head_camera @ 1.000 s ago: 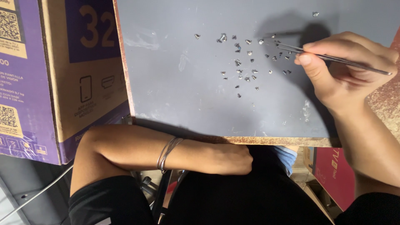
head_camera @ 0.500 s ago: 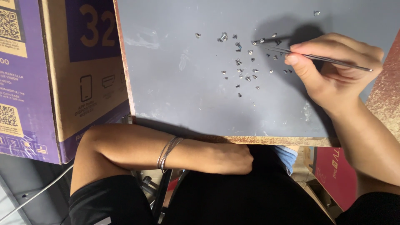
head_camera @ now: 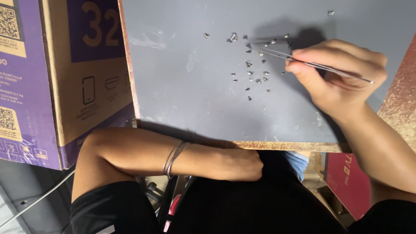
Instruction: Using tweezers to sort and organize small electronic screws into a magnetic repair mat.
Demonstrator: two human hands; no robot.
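A: What's nearest the camera?
B: The left hand [head_camera: 242, 164], curled into a loose fist and holding nothing, rests against the black clothing below the table edge; thin bangles [head_camera: 174, 157] circle that wrist.
A: And above it?
B: The right hand [head_camera: 338, 73] pinches slim metal tweezers [head_camera: 303, 62] between thumb and fingers over the grey tabletop [head_camera: 182, 86]. The tips point left into a scatter of tiny silver screws [head_camera: 251, 65] near the middle of the top.
A: Anything farther off?
B: One stray screw [head_camera: 330, 13] lies near the far edge, and a purple-and-brown cardboard box [head_camera: 65, 73] stands just left of the table
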